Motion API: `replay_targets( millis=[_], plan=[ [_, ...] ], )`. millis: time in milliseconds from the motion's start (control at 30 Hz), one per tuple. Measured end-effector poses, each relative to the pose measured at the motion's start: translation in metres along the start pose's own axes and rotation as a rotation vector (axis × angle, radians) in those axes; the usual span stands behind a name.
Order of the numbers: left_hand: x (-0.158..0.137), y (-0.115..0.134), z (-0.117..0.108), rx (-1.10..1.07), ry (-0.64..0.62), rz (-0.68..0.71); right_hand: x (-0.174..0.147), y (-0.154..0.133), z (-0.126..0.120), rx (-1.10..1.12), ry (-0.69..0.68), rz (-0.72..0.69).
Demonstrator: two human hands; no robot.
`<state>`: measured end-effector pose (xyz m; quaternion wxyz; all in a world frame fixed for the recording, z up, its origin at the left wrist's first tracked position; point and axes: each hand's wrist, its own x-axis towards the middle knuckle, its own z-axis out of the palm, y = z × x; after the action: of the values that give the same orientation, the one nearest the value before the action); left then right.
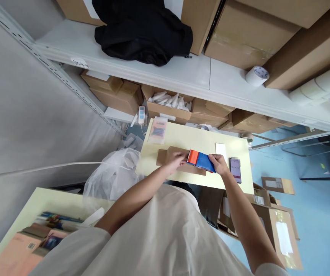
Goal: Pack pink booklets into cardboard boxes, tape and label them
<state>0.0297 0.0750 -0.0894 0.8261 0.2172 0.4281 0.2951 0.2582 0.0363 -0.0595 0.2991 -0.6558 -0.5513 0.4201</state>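
My right hand (218, 162) is closed around the right end of a blue-and-orange tape dispenser (206, 161). Its orange end points left and carries a toothed edge; a small red part shows underneath. Close to that toothed edge is my left hand (177, 160), its fingers pinched together. What lies between those fingers is too small to make out. Below both hands a flat brown cardboard box (192, 168) lies on the pale yellow table (188, 134), with a flap sticking out on its left.
On the table are a pink printed packet (158, 130), a white card (220, 149) and a phone (235, 170). A shelf (182, 74) with cartons and a white tape roll (257, 76) crosses above. Clear plastic bags (110, 176) hang at left; cartons (282, 234) stand on the floor at right.
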Motion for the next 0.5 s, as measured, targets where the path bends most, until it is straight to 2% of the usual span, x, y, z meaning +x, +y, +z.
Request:
replay_targets(
  millis=[67,133,200,300,400,500],
  plan=[
    [-0.001,-0.002,0.003,0.113,0.091,0.076,0.0,-0.006,-0.001,-0.033,-0.022,-0.004],
    [-0.006,-0.003,-0.001,0.14,0.192,0.151,0.0,-0.013,-0.006,-0.12,-0.037,-0.023],
    [-0.013,0.0,-0.017,0.122,0.291,0.226,-0.001,-0.018,-0.014,-0.242,-0.029,-0.041],
    [-0.021,0.012,-0.053,0.133,0.411,0.292,-0.002,-0.02,-0.026,-0.411,0.004,-0.029],
    [-0.016,0.02,-0.083,0.227,0.461,0.289,-0.003,-0.019,-0.029,-0.515,0.038,-0.001],
    [-0.001,0.013,-0.097,0.411,0.487,0.249,-0.002,-0.02,-0.021,-0.567,0.046,0.012]
  ],
)
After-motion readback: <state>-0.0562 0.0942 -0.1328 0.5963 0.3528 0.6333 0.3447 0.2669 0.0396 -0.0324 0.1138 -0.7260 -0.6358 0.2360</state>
